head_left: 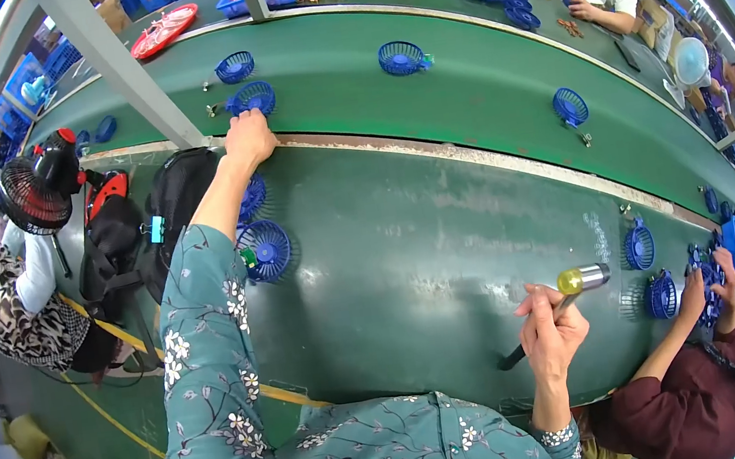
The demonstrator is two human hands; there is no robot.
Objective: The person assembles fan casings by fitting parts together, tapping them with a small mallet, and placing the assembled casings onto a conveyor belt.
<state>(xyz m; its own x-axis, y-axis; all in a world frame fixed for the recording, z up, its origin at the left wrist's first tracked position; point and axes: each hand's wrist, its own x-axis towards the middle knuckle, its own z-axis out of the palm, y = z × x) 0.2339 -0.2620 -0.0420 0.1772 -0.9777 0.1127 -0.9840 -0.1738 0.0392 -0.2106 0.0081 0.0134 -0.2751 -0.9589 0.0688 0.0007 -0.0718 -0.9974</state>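
My left hand reaches over the belt's near edge, fingers closed at the near rim of a blue round plastic fan cage. The fingertips are partly hidden behind the hand. Just below that forearm, two more blue cages lie on the worktop; the nearer fan cage has a small green part at its side, and the other is partly covered by my arm. At the right, my right hand grips a small hammer with a yellow and metal head, its dark handle passing through the fingers above the green worktop.
A green conveyor belt carries several spaced blue cages. A grey post stands left of my left hand, near a black bag and a black-red fan. Co-workers sit across the belt and at both sides; one's hands are at the right.
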